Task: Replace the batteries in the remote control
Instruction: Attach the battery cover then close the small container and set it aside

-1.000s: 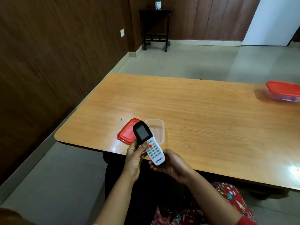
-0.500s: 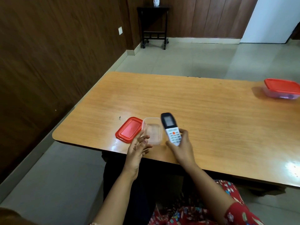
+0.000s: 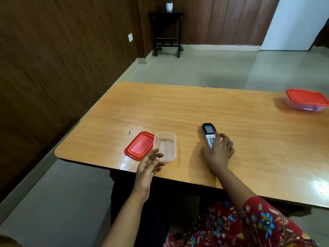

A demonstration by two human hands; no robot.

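Far left on the wooden table [image 3: 178, 104], near its front edge: a red lid [image 3: 139, 146] lying flat, and touching it on the right a clear plastic container [image 3: 165, 146], uncovered, seemingly empty; no loose batteries to be seen anywhere. The left hand [image 3: 148, 164] hovers at the container's near corner, fingers spread and loose, holding nothing; whether the fingertips touch the rim I cannot tell. Further right, well apart from the container, the remote control [image 3: 208, 134] lies face up on the table, dark screen end pointing away from the person, button pad toward them. The right hand [image 3: 219, 150] rests over its lower half, fingers draped across the buttons; it covers the remote rather than clearly gripping it, and whether the fingers close around the body I cannot tell. At the far right edge sits a second container with a red lid on [image 3: 306, 99], something purplish inside, too small to make out. Judgement: the remote is face up with no open battery compartment showing, so either the swap is finished and this is the put-down, or it has not begun; I cannot say which. If unfinished, the next move calls for turning the remote over and sliding its back cover off; if finished, the red lid wants seating on the open container, both hands squaring it.
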